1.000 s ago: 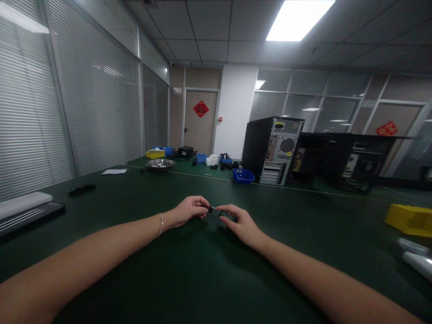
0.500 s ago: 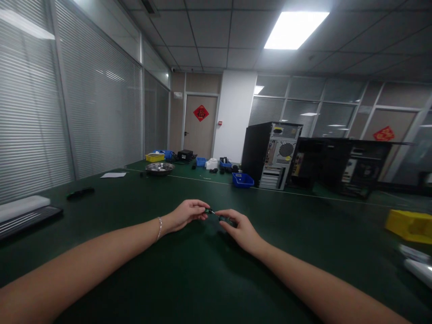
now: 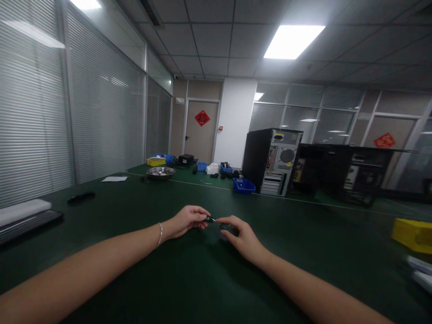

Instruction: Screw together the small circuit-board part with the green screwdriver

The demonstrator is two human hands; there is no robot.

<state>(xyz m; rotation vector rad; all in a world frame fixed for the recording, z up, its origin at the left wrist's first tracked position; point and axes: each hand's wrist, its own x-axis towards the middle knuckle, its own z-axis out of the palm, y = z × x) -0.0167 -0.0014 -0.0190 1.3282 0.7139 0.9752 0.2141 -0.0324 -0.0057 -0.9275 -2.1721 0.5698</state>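
Over the green table [image 3: 175,274], my left hand [image 3: 189,221] pinches a small black and green piece [image 3: 209,219] between thumb and fingers. Facing it, my right hand [image 3: 243,236] is closed around the dark handle of a screwdriver [image 3: 227,226]. A thin metal shaft spans the short gap between the two hands, its end at the small piece. The fingers partly hide both things, and the piece is too small to make out its kind.
Far left lie a black tray [image 3: 30,227] and a dark green-and-black tool [image 3: 81,198]. Farther back are a metal bowl [image 3: 161,173], a blue bin [image 3: 243,186] and a computer tower [image 3: 270,162]. A yellow bin [image 3: 411,236] stands at right.
The camera has tilted slightly upward, so everything sits a little lower in view. Both hands keep their hold, and the piece and screwdriver stay together.
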